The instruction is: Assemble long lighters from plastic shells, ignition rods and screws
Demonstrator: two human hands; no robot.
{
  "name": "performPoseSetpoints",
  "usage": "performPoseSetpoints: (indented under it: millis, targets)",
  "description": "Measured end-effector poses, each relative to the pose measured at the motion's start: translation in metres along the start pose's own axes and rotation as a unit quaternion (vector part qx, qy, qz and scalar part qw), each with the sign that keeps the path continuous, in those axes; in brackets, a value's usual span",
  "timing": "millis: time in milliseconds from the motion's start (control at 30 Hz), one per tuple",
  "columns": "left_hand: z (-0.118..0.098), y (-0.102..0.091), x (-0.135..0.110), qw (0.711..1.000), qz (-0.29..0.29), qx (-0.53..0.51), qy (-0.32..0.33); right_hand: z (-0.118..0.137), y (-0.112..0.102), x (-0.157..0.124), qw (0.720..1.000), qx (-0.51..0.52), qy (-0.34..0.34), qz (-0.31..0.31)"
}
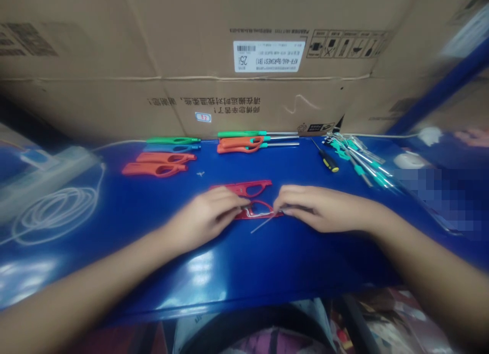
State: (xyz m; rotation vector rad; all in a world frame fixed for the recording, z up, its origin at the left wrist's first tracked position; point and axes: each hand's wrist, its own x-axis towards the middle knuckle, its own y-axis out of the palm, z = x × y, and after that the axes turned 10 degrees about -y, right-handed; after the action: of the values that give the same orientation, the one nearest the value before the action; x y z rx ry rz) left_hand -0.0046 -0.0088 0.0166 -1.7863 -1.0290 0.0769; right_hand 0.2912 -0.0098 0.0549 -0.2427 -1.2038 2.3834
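Note:
Two red plastic handle shells lie in the middle of the blue table (pixel 153 272): one red shell (pixel 248 187) further back, the other red shell (pixel 257 210) between my hands. My left hand (pixel 208 216) rests with curled fingers pinching the nearer shell's left end. My right hand (pixel 313 206) presses closed fingers on its right end, where a thin pale wire or tube (pixel 262 224) sticks out toward me.
Orange, green and blue handle shells (pixel 160 163) lie back left. Assembled lighters with metal tubes (pixel 255 140) sit back centre. A black-and-yellow screwdriver (pixel 326 159) and teal-tipped metal parts (pixel 362 163) lie back right. A white cable coil (pixel 53 211) is left. A cardboard box (pixel 244 63) walls the rear.

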Motion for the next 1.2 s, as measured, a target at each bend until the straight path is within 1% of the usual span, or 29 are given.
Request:
performPoseSetpoints:
  millis: [133, 400, 700, 800, 933, 1000, 1100, 1200]
  targets:
    - [-0.0017, 0.0021, 0.0013, 1.0, -0.016, -0.002, -0.003, 0.0014, -0.0013, -0.0007, 1.0, -0.003, 0.007, 0.01]
    - [0.0, 0.0036, 0.001, 0.999, -0.027, -0.003, -0.016, 0.001, -0.0005, -0.0012, 1.0, -0.007, 0.005, 0.014]
    - [-0.0019, 0.0006, -0.003, 0.998, -0.017, 0.042, -0.044, 0.0023, 0.0005, -0.0002, 1.0, -0.022, 0.006, 0.017]
    - [-0.0027, 0.0, -0.0038, 0.997, -0.016, 0.051, -0.055, 0.002, 0.0019, 0.0003, 1.0, -0.019, 0.015, 0.005]
    - [-0.003, 0.0002, -0.0034, 0.997, -0.018, 0.038, -0.069, -0.0008, 0.0032, -0.0002, 0.998, -0.022, 0.059, -0.019]
    - [-0.003, 0.0002, -0.0033, 0.996, -0.017, 0.035, -0.075, -0.0021, 0.0031, 0.0001, 0.997, -0.032, 0.066, -0.029]
    - [-0.003, -0.0002, -0.0033, 0.996, -0.014, 0.032, -0.078, -0.0025, 0.002, 0.0012, 0.997, -0.038, 0.056, -0.047]
    - [-0.0031, -0.0007, -0.0038, 0.996, -0.014, 0.032, -0.08, -0.0015, 0.0, 0.0021, 0.997, -0.045, 0.024, -0.049]
